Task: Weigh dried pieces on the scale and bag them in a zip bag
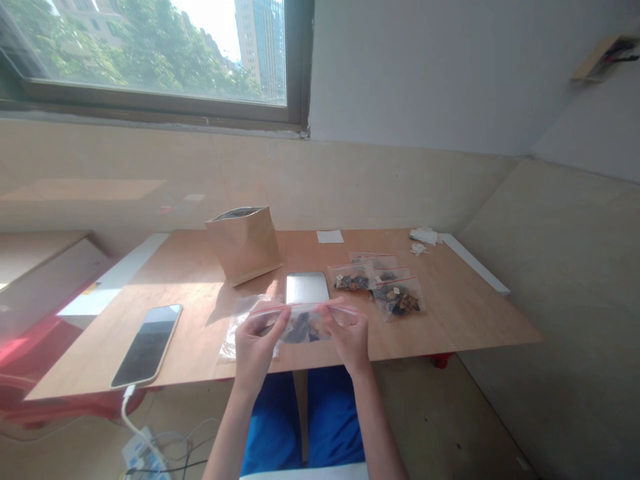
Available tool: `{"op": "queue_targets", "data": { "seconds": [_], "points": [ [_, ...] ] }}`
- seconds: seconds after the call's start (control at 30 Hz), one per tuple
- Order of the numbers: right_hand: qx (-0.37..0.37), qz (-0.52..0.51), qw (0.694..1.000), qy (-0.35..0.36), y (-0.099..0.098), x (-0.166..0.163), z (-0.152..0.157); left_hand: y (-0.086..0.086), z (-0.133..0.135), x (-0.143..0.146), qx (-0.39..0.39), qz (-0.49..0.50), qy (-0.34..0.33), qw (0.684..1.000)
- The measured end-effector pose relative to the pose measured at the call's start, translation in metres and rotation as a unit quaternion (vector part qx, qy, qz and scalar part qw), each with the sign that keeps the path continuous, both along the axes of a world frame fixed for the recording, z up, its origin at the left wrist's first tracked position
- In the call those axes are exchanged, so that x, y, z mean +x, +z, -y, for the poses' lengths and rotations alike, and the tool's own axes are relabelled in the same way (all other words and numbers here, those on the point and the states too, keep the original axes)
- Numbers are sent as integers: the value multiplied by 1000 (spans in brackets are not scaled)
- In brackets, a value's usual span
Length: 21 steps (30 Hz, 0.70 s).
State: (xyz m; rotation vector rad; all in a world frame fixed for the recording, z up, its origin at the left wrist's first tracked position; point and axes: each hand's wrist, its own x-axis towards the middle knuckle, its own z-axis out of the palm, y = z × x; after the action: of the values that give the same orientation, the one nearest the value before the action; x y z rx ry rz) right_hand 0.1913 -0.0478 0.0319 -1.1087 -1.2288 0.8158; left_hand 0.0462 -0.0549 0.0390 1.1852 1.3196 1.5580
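Pinching clear plastic zip bag with red-striped seal (313, 319), dark dried pieces (303, 328) inside, held just above light wood bench (450, 327). Bag grasped by both hands: left hand (257, 350) at one end, right hand (349, 337) at other. Even pinch judged best, keeping edge taut and level. Several filled clear bags (397, 299) lying beyond; brown kraft paper bag (243, 245) standing nearby.

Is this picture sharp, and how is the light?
In the head view, the sky in the window is blown out, sunlight brightens the wooden table and the paper bag casts a shadow on it; the wide lens bends the edges; little looks blurred.
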Motion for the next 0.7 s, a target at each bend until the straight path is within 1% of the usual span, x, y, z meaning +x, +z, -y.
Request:
{"op": "queue_targets", "data": {
  "seconds": [0.1,0.17,0.27,0.33,0.43,0.57,0.7],
  "points": [
    [-9,-7,1000,-2,1,0,-1,-1,-1,-1,-1,-2,-5,1000],
    [-11,-22,1000,4,-1,0,-2,-1,-2,-2,1,-11,-31,999],
    [-18,-51,998,33,-4,2,-4,0,-2,-5,13,-32,-72,997],
    [-25,-60,996,59,-5,3,-4,0,-2,-5,18,-47,-87,995],
    [-17,-34,995,89,-3,3,-4,0,-1,-5,19,-57,-100,993],
    [16,14,995,95,0,2,-2,-3,-2,-4,31,-55,-102,993],
    [39,20,996,83,0,0,-1,-5,-2,-4,52,-59,-86,993]
  ]
}}
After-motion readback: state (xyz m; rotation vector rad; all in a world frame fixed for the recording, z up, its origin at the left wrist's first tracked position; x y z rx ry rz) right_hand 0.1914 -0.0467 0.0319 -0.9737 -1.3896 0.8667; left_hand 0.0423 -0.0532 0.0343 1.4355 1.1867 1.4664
